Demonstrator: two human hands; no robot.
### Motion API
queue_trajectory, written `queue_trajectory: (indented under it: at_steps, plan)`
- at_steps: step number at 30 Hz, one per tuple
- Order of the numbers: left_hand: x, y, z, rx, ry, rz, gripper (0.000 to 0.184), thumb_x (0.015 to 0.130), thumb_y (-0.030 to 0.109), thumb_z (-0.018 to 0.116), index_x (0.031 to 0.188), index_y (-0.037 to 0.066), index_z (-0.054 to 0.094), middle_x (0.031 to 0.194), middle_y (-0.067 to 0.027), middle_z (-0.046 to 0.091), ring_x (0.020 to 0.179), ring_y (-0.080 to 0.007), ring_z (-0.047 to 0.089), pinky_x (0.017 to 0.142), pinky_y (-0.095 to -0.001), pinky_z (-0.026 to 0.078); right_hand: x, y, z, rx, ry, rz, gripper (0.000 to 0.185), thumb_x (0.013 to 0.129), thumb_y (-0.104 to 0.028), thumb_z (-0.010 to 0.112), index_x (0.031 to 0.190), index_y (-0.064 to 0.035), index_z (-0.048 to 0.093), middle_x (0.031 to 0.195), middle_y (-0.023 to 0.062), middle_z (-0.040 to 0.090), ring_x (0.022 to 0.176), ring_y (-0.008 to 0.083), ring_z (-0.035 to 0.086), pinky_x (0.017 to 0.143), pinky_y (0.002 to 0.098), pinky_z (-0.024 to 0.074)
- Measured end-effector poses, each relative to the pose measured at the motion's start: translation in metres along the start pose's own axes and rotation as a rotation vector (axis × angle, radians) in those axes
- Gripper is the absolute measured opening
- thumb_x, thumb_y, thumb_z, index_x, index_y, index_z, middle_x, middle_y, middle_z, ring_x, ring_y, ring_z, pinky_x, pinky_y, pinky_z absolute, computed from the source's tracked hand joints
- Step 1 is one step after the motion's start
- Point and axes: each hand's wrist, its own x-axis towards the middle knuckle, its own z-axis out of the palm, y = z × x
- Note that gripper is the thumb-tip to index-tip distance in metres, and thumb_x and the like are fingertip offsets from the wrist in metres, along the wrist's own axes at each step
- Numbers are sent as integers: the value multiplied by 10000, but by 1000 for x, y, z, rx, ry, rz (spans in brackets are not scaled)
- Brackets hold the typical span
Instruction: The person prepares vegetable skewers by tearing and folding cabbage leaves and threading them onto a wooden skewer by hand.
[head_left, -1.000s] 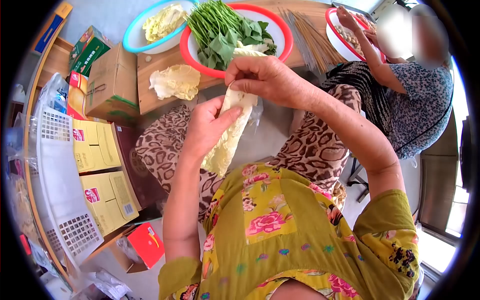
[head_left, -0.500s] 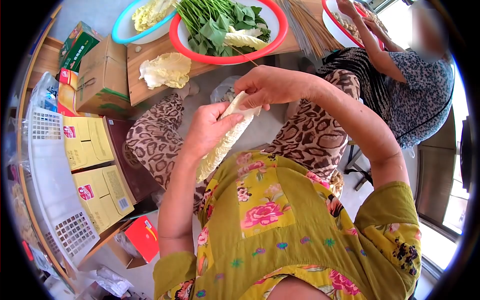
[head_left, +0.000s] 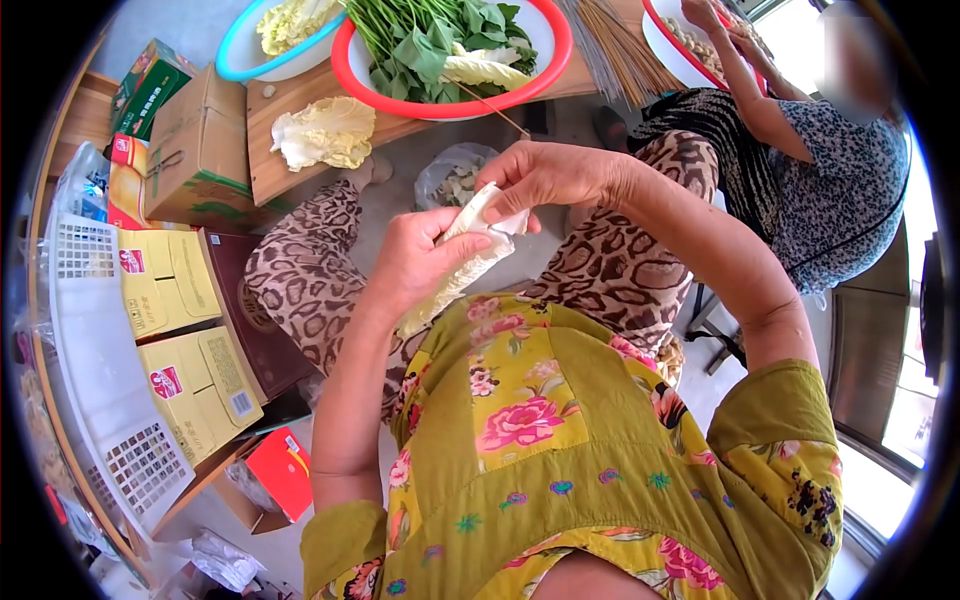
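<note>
In front of my lap, both hands are closed on a folded napa cabbage leaf (head_left: 440,295), pale and crinkled. My left hand (head_left: 418,258) grips its side, thumb lying on top. My right hand (head_left: 556,178) pinches its upper end. A thin skewer (head_left: 497,108) stretches from over the red-rimmed basin (head_left: 420,110) down to my right hand; whether the fingers hold it is hidden. Leafy greens (head_left: 425,50) and cabbage pieces fill that basin. Another cabbage leaf (head_left: 325,133) lies flat on the wooden table (head_left: 262,165).
A blue-rimmed basin (head_left: 232,62) with cabbage and a bundle of skewers (head_left: 625,55) lie on the table. A plastic bag (head_left: 450,170) of scraps sits on the floor. Cardboard boxes (head_left: 205,135) stand left, beside a white plastic basket (head_left: 90,330). Another person (head_left: 830,190) works at right.
The leaf has turned slightly in my hands, and its upper end now looks more tightly folded. My right hand has dropped a little. More of the scrap bag shows.
</note>
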Motion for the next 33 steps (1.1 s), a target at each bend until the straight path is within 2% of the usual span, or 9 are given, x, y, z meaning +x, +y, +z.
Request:
queue_trajectory:
  at_steps: [6,8,11,14,21,24,26,30,33]
  plan:
    - [-2,-3,2,87,18,46,212,830,153,692,945,-22,666,809,-21,665,719,-43,567,624,-203,457,2,19,1,221,-28,4,192,861,-200,637,957,-38,669,789,17,648,652,80,583,561,207,463]
    - [-3,-3,3,200,-2,115,235,872,187,649,974,-25,650,809,-9,650,714,-40,559,609,-202,449,1,24,1,376,-61,28,188,868,-197,626,966,-38,656,786,14,641,643,87,585,556,208,465]
    - [-5,-10,1,-26,-41,32,277,920,228,585,1030,-24,622,807,7,623,701,-33,538,592,-199,436,-1,21,3,305,-47,32,195,867,-203,624,968,-37,645,785,11,631,649,87,576,561,213,460]
    - [-4,-15,1,-14,-77,41,313,952,253,530,1079,-25,594,821,20,599,702,-25,514,591,-189,425,-2,17,6,188,-36,25,205,866,-219,617,962,-40,645,788,9,625,653,85,563,566,218,452]
    - [-2,-26,2,-138,-81,53,297,952,238,532,1078,-23,596,845,24,595,727,-21,504,614,-178,425,-4,13,8,96,-20,-4,209,872,-234,600,947,-45,647,785,3,617,653,80,553,564,220,446]
    - [-2,-27,4,-100,-75,104,261,944,218,550,1048,-16,605,803,38,576,708,-20,486,606,-182,415,-4,22,10,179,-17,1,194,869,-220,604,927,-40,648,771,2,613,627,87,549,551,218,444]
    - [-2,-25,6,117,-32,243,231,941,209,557,1000,-7,614,759,47,550,685,-24,456,588,-193,400,-4,29,11,320,1,10,174,864,-201,612,904,-35,648,751,8,607,590,96,542,524,211,437]
    - [-1,-31,15,107,16,287,235,938,223,560,936,-7,608,715,34,524,664,-34,431,568,-210,385,-7,34,16,490,10,36,156,853,-178,628,908,-33,639,725,16,597,555,98,524,489,203,415]
    - [0,-32,18,142,81,340,225,907,205,600,853,-13,589,676,-34,506,632,-77,458,556,-250,395,-7,44,15,649,-49,44,157,848,-170,640,920,-32,628,705,15,579,536,92,498,460,199,379]
